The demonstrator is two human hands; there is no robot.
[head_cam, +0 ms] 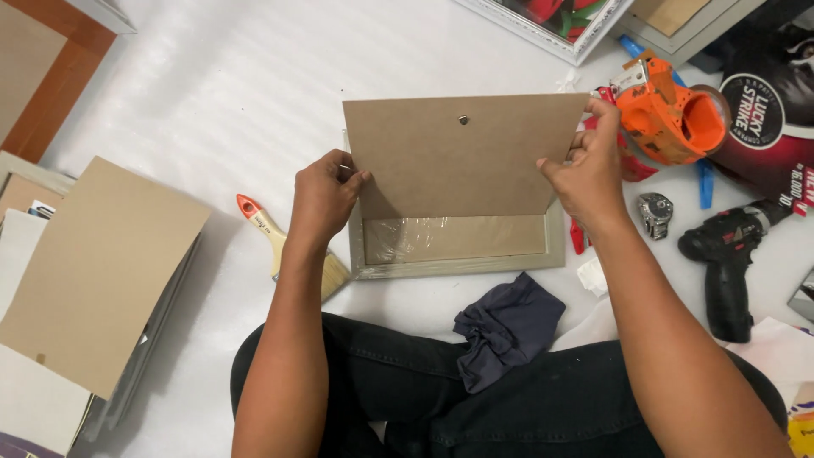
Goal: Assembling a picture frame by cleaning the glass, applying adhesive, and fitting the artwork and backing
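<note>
A dark blue cloth [507,329] lay crumpled nearest the body, just below and between the two hands. Above it, a grey picture frame [458,265] rested flat on the white sheet [212,102], its opening face-up; only a clear, glossy film or pane could be seen inside it, nothing else.

The brown backing board [462,157] was held tilted over the frame, its lower edge down near the frame's opening and its upper edge raised. The left hand [322,197] was closed on the board's left edge, thumb in front; the right hand [589,174] was pinched on its right edge. For a clean fit, the lower edge would best be seated squarely in the recess first, and both sides lowered evenly so that no corner caught.

A paintbrush [284,246] with an orange-tipped handle lay just left of the left hand. Right of the right hand, an orange tape dispenser [674,119] and, lower down, a black cordless drill [729,254] were seen. Far left of the left hand, a stack of boards [102,271] was piled.
</note>
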